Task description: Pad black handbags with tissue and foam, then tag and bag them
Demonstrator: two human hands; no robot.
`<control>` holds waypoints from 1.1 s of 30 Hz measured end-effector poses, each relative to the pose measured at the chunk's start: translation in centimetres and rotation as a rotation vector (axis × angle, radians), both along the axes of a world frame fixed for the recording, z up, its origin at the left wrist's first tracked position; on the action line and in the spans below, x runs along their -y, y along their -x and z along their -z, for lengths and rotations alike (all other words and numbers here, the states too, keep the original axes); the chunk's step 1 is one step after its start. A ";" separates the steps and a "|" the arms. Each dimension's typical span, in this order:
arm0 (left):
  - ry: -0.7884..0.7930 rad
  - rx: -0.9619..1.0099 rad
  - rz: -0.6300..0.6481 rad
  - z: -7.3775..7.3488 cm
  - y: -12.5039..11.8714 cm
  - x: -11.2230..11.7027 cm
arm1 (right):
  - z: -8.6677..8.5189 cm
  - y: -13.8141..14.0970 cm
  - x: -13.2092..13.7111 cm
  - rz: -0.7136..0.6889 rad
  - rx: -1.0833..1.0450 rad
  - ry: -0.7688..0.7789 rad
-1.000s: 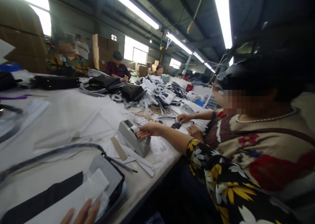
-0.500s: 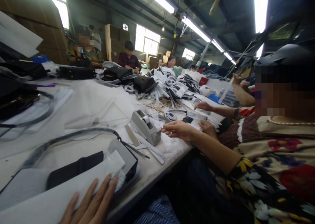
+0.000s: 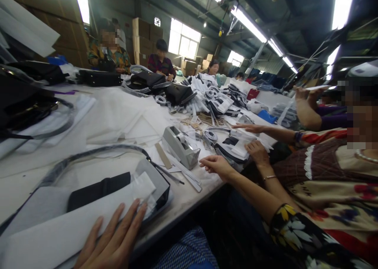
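My left hand lies flat with fingers spread on white wrapping paper. That paper covers part of a black handbag, whose plastic-wrapped strap arches behind it. A dark flat strip sticks out above the paper, and a small clear packet sits by my fingertips. My right hand is closed in a pinch just right of a grey tape dispenser, at its cutting end. The clear tape between my fingertips is barely visible.
White strips and a brown card piece lie beside the dispenser. A co-worker's hands are close by on the right, over another wrapped bag. Wrapped bags and straps heap up farther back; black bags stand at left.
My right hand has drawn slightly away from the dispenser's cutting end, toward me. The left hand stays on the paper. The camera view has swung a little left and down.
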State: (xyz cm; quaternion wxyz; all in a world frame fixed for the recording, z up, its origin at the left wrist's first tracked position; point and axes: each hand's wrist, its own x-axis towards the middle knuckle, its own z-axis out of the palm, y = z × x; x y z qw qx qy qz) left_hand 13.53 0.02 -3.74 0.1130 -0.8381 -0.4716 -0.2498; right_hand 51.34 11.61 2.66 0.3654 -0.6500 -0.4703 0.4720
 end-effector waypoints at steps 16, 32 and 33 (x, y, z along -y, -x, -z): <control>-0.050 -0.099 -0.071 -2.1 -0.6 0.6 | -9.5 8.8 1.7 -1.157 0.673 -0.528; -0.052 0.172 -0.101 -2.3 -1.9 0.6 | -7.3 26.3 -6.0 -1.849 1.323 -0.393; -0.051 0.177 -0.098 -2.3 -1.9 0.6 | -7.3 26.9 -6.1 -1.848 1.336 -0.364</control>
